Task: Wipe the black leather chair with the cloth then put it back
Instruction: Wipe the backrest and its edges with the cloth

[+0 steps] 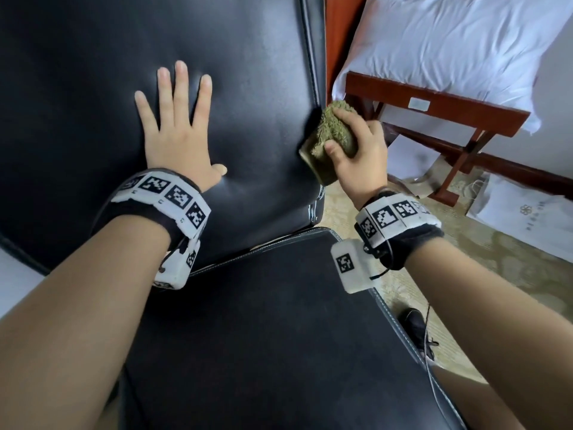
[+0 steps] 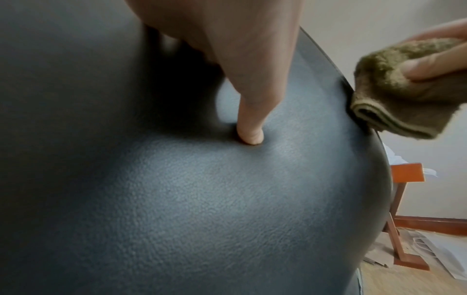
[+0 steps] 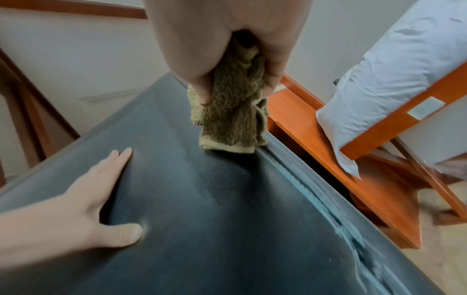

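The left hand [image 1: 178, 131] lies flat on the backrest of the black leather chair [image 1: 77, 88], fingers straight and spread, thumb out to the side. The left wrist view shows the thumb [image 2: 248, 131] denting the padding, so real weight goes through it — in my judgement to brace the backrest against the wiping push.

To the right of that hand, bare leather runs out to the backrest's piped edge [image 3: 290, 165]. There the right hand [image 1: 356, 150] grips the bunched olive-green terry cloth [image 1: 333, 138], thumb on one side, fingers curled over the other. The right wrist view shows the cloth's hemmed lower end touching the leather just inside the seam; the wad form likely serves to press into that edge. Wiping appears to be under way at the right margin — the seat cushion [image 1: 263, 336], below both hands, cannot be judged wiped or not, and the cloth's return is not yet due.

Right of the cloth hand stand a red-brown wooden stand [image 1: 434, 103] and a white pillow [image 1: 449, 41].
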{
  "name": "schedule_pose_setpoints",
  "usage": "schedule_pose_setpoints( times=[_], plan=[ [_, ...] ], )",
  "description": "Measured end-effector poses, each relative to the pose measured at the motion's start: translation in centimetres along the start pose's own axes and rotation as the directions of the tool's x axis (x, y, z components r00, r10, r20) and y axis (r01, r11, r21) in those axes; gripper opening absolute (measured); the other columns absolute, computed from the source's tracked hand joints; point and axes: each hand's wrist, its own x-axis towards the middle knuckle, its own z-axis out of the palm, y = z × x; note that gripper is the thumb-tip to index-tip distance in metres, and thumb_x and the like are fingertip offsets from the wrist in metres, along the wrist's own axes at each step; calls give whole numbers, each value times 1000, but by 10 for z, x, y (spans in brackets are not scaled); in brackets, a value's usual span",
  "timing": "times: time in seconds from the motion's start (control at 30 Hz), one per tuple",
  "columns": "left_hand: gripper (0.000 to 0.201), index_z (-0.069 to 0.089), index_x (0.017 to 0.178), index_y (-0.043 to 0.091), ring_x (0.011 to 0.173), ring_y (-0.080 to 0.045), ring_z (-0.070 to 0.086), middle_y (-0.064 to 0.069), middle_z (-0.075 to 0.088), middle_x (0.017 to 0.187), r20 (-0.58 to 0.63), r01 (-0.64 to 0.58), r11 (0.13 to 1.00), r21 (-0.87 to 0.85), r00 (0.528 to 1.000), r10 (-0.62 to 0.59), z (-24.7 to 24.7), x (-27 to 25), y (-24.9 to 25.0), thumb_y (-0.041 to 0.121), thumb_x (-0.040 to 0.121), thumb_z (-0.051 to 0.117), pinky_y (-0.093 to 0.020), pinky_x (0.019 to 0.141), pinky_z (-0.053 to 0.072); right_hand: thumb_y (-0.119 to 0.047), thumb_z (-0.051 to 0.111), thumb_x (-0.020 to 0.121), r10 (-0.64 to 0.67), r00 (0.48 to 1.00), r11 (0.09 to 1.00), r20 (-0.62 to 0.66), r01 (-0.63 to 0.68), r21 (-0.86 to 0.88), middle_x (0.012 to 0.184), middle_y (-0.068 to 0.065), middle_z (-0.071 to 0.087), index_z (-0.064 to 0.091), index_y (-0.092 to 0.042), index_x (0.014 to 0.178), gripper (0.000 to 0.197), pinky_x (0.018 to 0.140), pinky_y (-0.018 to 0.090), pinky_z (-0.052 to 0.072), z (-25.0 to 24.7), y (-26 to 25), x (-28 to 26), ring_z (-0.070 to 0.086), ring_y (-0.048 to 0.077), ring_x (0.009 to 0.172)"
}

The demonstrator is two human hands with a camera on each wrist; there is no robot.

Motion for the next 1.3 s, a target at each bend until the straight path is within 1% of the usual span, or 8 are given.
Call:
schedule_pose_setpoints(
  times=[0.27,0.43,0.7,0.9,1.07,1.13,1.2,1.3],
  plan=[
    [128,-9,148,15,143,-36,-6,-17,-9,156,-12,-4,1000,-4,1000,3,0,1,0,49,62,79,-58,111,0,-11,61,85,-41,979,990,202,67,-123,106,13,41,54,-19,129,45,90,13,31,14,33,-22,44,17,98],
    [128,-9,148,15,143,-36,-6,-17,-9,156,-23,-4,1000,-11,1000,4,2,1,2,48,62,79,-58,111,1,-13,64,84,117,942,967,314,-37,-250,112,16,45,55,-24,128,46,93,29,38,8,50,-44,52,30,101],
    [127,-11,148,15,143,-35,-6,-17,-10,155,-17,0,1000,9,1000,0,-1,0,2,50,63,78,-57,111,1,-12,60,85,-56,993,992,108,67,-102,112,20,44,54,-18,129,45,91,15,30,16,25,-25,47,22,101],
    [127,-12,147,14,143,-36,-5,-18,-9,155,-14,-4,1000,15,1000,5,-1,0,1,50,64,78,-57,111,1,-8,57,87,56,981,994,187,-37,-107,112,13,41,53,-19,130,45,94,18,32,25,41,-45,50,27,104],
    [127,-11,148,15,143,-36,-5,-18,-8,155,-21,-5,1000,-8,1000,5,0,0,1,48,64,79,-58,111,0,-15,57,88,286,868,908,406,-109,-405,116,16,42,50,-24,132,46,90,30,35,16,66,-69,48,34,104],
    [127,-11,147,15,143,-36,-5,-18,-8,156,-21,-6,1000,-4,1000,6,0,0,0,48,63,79,-58,111,0,-14,59,86,307,883,912,357,-165,-376,111,15,44,52,-24,131,46,86,25,35,10,71,-72,49,32,102],
    [127,-11,147,15,143,-36,-5,-18,-8,156,-22,-5,1000,-1,1000,5,0,0,1,49,63,78,-58,111,0,-12,61,85,219,953,955,211,-165,-247,108,17,45,54,-19,129,45,83,17,32,5,68,-68,50,30,100],
    [127,-11,148,15,143,-36,-5,-18,-8,156,-23,-3,1000,-3,1000,3,1,0,2,49,64,79,-57,111,0,-13,62,85,-51,997,993,54,57,-104,109,23,46,54,-12,128,44,91,11,28,7,48,-53,45,21,101]
  ],
)
